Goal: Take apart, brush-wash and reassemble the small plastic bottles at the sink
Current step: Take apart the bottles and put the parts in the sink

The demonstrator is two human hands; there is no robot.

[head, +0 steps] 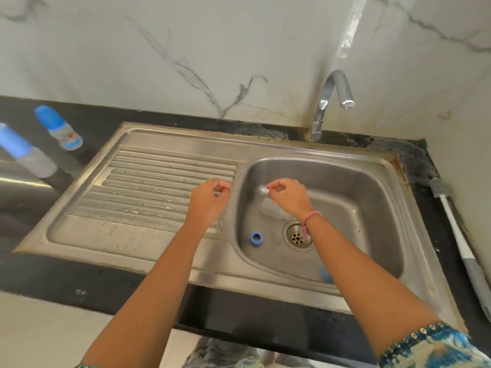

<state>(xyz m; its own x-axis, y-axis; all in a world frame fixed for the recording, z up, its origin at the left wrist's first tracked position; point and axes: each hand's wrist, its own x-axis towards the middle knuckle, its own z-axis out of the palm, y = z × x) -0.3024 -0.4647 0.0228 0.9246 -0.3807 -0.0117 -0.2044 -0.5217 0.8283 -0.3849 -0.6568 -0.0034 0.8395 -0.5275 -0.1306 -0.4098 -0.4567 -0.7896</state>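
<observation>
We see a clear bottle body (271, 210) lying in the sink basin (372, 208), partly hidden by the right hand (288, 196). Right fingers (272, 186) pinch a small clear part. Left hand (208, 199), above the drainboard (148, 181), has fingers curled on a small item; we cannot tell what. Blue ring (256, 238) lies beside the drain (297, 236). Two capped bottles (59, 128) stand on the table (239, 309) at left; brush (451, 221) at right.
</observation>
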